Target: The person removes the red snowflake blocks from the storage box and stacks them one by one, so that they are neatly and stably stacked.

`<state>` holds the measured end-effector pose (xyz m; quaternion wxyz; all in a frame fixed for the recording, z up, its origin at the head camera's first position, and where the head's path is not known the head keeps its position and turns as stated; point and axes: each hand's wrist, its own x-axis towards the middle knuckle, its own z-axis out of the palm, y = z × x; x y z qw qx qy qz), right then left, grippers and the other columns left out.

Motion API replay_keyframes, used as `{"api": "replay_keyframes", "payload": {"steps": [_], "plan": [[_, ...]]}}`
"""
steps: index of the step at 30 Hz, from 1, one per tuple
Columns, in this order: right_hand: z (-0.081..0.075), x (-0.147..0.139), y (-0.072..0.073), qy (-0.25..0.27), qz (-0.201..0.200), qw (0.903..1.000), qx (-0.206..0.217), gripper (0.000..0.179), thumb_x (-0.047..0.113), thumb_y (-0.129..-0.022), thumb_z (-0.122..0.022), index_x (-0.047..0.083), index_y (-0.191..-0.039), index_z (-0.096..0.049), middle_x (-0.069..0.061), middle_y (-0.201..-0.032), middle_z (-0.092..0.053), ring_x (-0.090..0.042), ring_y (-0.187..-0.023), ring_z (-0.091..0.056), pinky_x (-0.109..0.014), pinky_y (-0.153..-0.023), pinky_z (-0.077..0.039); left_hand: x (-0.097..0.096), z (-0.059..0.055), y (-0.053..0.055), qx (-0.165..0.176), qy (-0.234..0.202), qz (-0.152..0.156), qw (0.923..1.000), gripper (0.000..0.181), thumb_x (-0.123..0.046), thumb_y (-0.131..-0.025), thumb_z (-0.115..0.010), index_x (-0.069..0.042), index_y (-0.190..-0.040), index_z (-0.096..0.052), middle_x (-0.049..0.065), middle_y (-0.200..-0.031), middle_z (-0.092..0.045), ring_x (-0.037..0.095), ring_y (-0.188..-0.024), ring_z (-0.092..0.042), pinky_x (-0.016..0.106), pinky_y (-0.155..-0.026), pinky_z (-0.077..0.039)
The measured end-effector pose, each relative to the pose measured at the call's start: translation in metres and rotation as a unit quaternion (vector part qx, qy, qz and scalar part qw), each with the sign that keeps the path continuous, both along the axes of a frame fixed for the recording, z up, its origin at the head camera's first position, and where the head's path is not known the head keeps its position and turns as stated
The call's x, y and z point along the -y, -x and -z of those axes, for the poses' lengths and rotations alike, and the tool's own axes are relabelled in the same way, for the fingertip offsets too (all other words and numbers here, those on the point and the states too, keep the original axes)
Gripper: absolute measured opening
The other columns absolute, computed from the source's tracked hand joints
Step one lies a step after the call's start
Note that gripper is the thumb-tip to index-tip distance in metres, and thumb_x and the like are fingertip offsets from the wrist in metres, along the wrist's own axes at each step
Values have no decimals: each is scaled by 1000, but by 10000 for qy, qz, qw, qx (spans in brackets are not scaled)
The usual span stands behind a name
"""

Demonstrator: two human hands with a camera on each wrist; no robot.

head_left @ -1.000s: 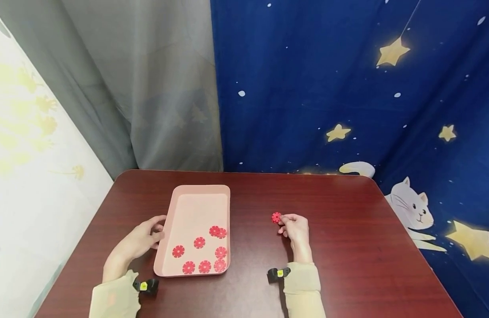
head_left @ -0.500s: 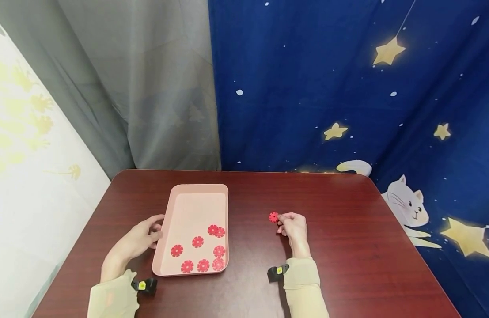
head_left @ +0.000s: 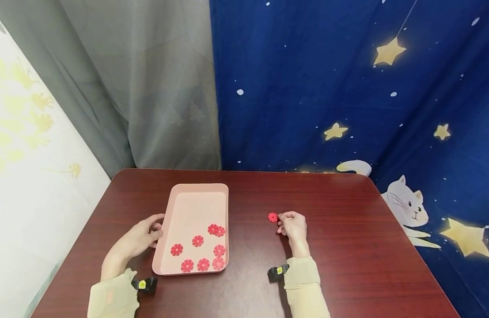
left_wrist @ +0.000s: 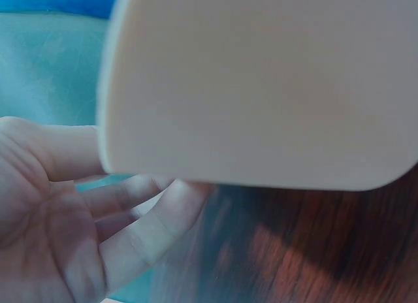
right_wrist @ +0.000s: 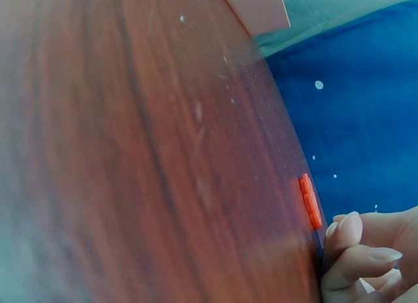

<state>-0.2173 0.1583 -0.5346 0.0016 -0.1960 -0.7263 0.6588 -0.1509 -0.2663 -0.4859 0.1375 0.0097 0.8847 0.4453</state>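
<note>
A pink rectangular tray [head_left: 194,205] lies on the dark red table, with several red notched plastic discs [head_left: 198,241] flat inside it. My left hand [head_left: 138,238] rests against the tray's left side; in the left wrist view its thumb [left_wrist: 160,228] reaches the lower edge of the tray wall [left_wrist: 261,107]. To the right, one more red notched disc [head_left: 273,217] lies on the table. My right hand [head_left: 293,225] is beside it with fingers loosely curled. In the right wrist view the disc [right_wrist: 311,202] sits just beyond the fingertips [right_wrist: 349,226], with a narrow gap between.
The wooden table [head_left: 339,247] extends around the tray. Behind it hang a grey curtain [head_left: 172,97] and a blue star-patterned curtain [head_left: 284,88]. A black strap device [head_left: 278,273] is on the right wrist, another [head_left: 145,285] on the left.
The disc at my right fingertips has tipped from facing the camera to lying flat on the table, and the fingers no longer overlap it. The left hand and tray stay put.
</note>
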Motion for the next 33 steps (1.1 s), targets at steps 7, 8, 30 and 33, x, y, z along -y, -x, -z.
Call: {"api": "replay_keyframes", "payload": {"steps": [7, 8, 30, 33], "plan": [[-11, 4, 1, 61, -584, 9981, -158, 15, 3, -96, -55, -9, -104, -62, -13, -69, -60, -11, -42, -50, -18, -40, -38, 0, 0, -1, -11, -37, 27, 10000, 53, -1, -96, -57, 6, -144, -35, 17, -106, -55, 24, -85, -63, 38, -72, -58], [-14, 7, 1, 31, -712, 9972, -218, 16, 4, -96, -56, -8, -105, -62, -13, -70, -60, -11, -43, -50, -18, -41, -38, 0, 1, -1, -24, -50, 33, 10000, 53, -1, -96, -56, 6, -144, -35, 17, -106, -55, 24, -85, -63, 37, -71, -58], [-52, 140, -5, 445, -2225, 9705, -821, 20, 3, -93, -62, -8, -110, -62, -28, -85, -63, -22, -56, -59, -36, -56, -57, 0, 0, -1, -90, 8, 53, 9999, 53, -1, -96, -56, 7, -143, -35, 18, -105, -55, 24, -86, -63, 36, -70, -58], [-51, 154, -8, 142, -2352, 9684, -820, 19, 3, -91, -65, -6, -108, -64, -25, -81, -64, -26, -57, -62, -43, -60, -58, 0, -1, -1, -63, -2, 27, 10000, 53, -1, -96, -57, 7, -144, -35, 17, -105, -55, 24, -86, -63, 36, -70, -58]]}}
